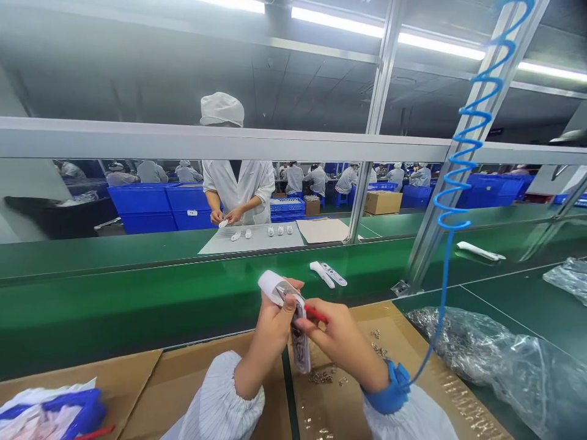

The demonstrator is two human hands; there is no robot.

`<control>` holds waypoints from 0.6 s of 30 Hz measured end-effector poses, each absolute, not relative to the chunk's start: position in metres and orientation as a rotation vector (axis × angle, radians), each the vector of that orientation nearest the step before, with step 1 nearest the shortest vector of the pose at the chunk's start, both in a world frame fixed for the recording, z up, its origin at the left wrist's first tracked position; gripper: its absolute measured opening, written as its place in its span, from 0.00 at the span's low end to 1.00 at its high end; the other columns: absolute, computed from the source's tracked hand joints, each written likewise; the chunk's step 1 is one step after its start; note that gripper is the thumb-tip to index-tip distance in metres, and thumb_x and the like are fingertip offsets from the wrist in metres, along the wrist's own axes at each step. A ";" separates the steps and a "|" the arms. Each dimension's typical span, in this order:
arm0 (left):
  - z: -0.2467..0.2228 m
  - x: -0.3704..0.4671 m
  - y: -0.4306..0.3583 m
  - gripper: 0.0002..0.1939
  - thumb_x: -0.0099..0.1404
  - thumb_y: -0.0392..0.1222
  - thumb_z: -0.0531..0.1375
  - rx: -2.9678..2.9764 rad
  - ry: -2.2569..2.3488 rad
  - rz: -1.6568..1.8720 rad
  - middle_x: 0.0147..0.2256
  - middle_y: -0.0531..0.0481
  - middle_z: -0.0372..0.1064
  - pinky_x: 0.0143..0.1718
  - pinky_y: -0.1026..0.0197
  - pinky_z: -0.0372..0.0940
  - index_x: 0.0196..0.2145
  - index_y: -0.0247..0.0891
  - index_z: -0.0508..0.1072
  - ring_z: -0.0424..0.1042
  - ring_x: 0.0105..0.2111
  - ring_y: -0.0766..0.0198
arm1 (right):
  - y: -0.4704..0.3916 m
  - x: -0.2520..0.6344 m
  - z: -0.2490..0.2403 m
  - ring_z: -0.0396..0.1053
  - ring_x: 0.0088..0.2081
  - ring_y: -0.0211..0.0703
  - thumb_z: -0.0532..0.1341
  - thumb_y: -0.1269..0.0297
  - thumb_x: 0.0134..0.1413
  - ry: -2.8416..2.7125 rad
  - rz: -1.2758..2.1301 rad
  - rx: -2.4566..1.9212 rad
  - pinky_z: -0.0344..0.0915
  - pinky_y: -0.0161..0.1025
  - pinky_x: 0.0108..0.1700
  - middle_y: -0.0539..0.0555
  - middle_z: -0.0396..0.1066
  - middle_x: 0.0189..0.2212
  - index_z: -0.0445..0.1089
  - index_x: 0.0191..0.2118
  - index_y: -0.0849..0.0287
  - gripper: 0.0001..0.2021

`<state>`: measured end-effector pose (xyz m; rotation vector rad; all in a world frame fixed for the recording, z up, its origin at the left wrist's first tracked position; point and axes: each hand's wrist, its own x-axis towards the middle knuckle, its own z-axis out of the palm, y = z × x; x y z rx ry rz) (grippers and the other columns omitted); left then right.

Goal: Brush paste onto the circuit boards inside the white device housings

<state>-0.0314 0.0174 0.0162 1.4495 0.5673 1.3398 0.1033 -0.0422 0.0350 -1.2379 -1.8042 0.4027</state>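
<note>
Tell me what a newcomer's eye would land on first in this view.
Probably the bright blue coiled cord, dropping at the right to the wristband on the right arm. Next, centre front, both hands around a white-ended casing, a red-handled tool in the right.

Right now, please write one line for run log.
left hand: white housing | right hand: red tool | cardboard: small metal parts | ahead: white pieces

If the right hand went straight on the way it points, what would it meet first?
Most likely the white casing in the left hand; the right hand's fingertips look right beside it, though depth is unclear.
</note>
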 end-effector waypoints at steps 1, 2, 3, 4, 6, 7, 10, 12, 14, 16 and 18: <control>0.018 -0.033 0.017 0.24 0.58 0.60 0.58 1.482 0.605 1.303 0.40 0.46 0.66 0.39 0.60 0.64 0.42 0.38 0.63 0.69 0.38 0.61 | -0.042 0.104 0.035 0.66 0.28 0.36 0.57 0.66 0.56 -1.794 0.379 -1.249 0.59 0.31 0.30 0.50 0.72 0.29 0.71 0.38 0.58 0.06; 0.020 -0.034 0.016 0.25 0.55 0.59 0.61 1.509 0.661 1.273 0.39 0.46 0.67 0.39 0.59 0.64 0.41 0.38 0.62 0.69 0.37 0.61 | -0.042 0.106 0.035 0.66 0.27 0.36 0.57 0.65 0.57 -1.768 0.355 -1.253 0.58 0.31 0.28 0.50 0.72 0.27 0.71 0.37 0.58 0.07; 0.022 -0.035 0.015 0.27 0.53 0.57 0.64 1.526 0.724 1.246 0.38 0.47 0.67 0.39 0.59 0.64 0.42 0.38 0.61 0.69 0.37 0.61 | -0.042 0.108 0.035 0.66 0.27 0.36 0.56 0.64 0.58 -1.732 0.336 -1.248 0.58 0.31 0.28 0.50 0.72 0.27 0.71 0.37 0.58 0.08; 0.023 -0.036 0.014 0.28 0.51 0.55 0.66 1.535 0.780 1.225 0.38 0.48 0.67 0.40 0.59 0.63 0.43 0.38 0.60 0.69 0.38 0.60 | -0.042 0.111 0.036 0.66 0.27 0.36 0.56 0.63 0.58 -1.693 0.319 -1.238 0.59 0.31 0.28 0.50 0.72 0.27 0.71 0.38 0.58 0.08; 0.023 -0.037 0.013 0.27 0.52 0.52 0.66 1.537 0.852 1.210 0.39 0.49 0.68 0.42 0.58 0.62 0.43 0.39 0.61 0.68 0.39 0.61 | -0.043 0.114 0.037 0.67 0.27 0.36 0.56 0.61 0.58 -1.645 0.291 -1.218 0.60 0.31 0.28 0.50 0.72 0.27 0.71 0.39 0.58 0.09; 0.023 -0.037 0.012 0.25 0.53 0.52 0.65 1.531 0.864 1.213 0.38 0.49 0.68 0.41 0.58 0.62 0.43 0.39 0.61 0.68 0.38 0.61 | -0.043 0.116 0.038 0.67 0.27 0.36 0.56 0.61 0.59 -1.641 0.273 -1.211 0.61 0.31 0.29 0.50 0.73 0.27 0.71 0.39 0.58 0.09; 0.020 -0.037 0.009 0.22 0.53 0.52 0.65 1.498 0.866 1.234 0.36 0.50 0.67 0.39 0.59 0.62 0.39 0.38 0.63 0.67 0.35 0.62 | -0.046 0.119 0.042 0.70 0.29 0.37 0.58 0.62 0.57 -1.644 0.182 -1.214 0.64 0.32 0.31 0.51 0.74 0.30 0.72 0.39 0.58 0.09; 0.019 -0.037 0.007 0.21 0.53 0.52 0.65 1.467 0.877 1.262 0.36 0.50 0.67 0.39 0.60 0.61 0.38 0.38 0.64 0.66 0.36 0.63 | -0.052 0.123 0.045 0.71 0.29 0.37 0.60 0.61 0.55 -1.569 0.095 -1.213 0.66 0.32 0.31 0.52 0.74 0.30 0.72 0.39 0.59 0.09; 0.019 -0.038 0.006 0.20 0.54 0.52 0.64 1.452 0.876 1.283 0.37 0.50 0.68 0.40 0.60 0.61 0.38 0.38 0.65 0.67 0.37 0.63 | -0.061 0.130 0.050 0.70 0.26 0.37 0.59 0.61 0.56 -1.398 0.014 -1.179 0.66 0.33 0.29 0.51 0.74 0.28 0.72 0.39 0.59 0.09; 0.019 -0.039 0.006 0.20 0.56 0.53 0.63 1.443 0.866 1.267 0.39 0.49 0.68 0.40 0.60 0.61 0.41 0.38 0.66 0.67 0.38 0.62 | -0.073 0.137 0.055 0.70 0.26 0.37 0.55 0.61 0.60 -1.179 -0.076 -1.080 0.65 0.34 0.27 0.52 0.73 0.28 0.73 0.37 0.59 0.11; 0.019 -0.040 0.006 0.23 0.55 0.54 0.62 1.414 0.859 1.248 0.41 0.48 0.69 0.41 0.59 0.62 0.43 0.38 0.65 0.68 0.39 0.61 | -0.084 0.143 0.060 0.71 0.29 0.40 0.52 0.60 0.61 -0.970 -0.262 -0.928 0.64 0.37 0.28 0.54 0.73 0.30 0.72 0.33 0.61 0.15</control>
